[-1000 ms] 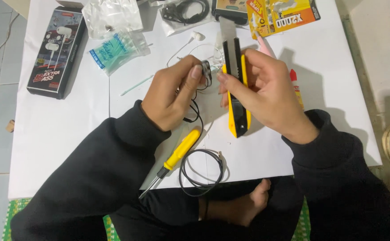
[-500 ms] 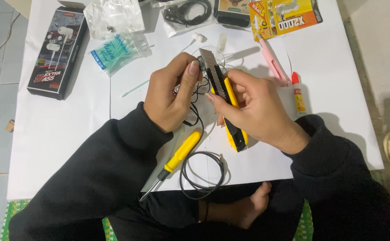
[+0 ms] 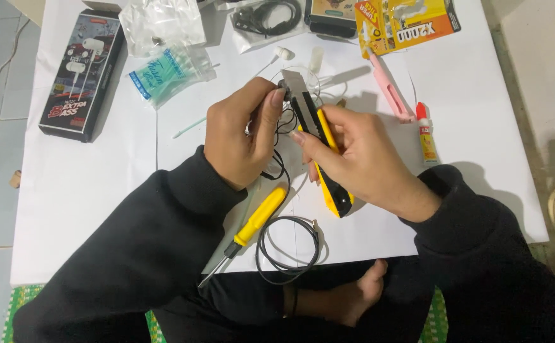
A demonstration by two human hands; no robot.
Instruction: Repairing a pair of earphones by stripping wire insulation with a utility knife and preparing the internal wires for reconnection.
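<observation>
The left hand (image 3: 242, 136) pinched a small dark earbud (image 3: 284, 86) between thumb and forefinger, its black cable (image 3: 284, 251) trailing down to a loose coil on the white desk (image 3: 99, 184). The right hand (image 3: 360, 159) had its fingers wrapped around a yellow-and-black utility knife (image 3: 322, 152), the blade tip just beside the earbud. A yellow-handled screwdriver (image 3: 252, 225) lay under the left wrist. Near the right hand stood a small glue tube (image 3: 426, 136) and a pink cutter (image 3: 388, 89).

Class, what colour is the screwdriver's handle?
Yellow: the screwdriver shows best in the head view.
</observation>
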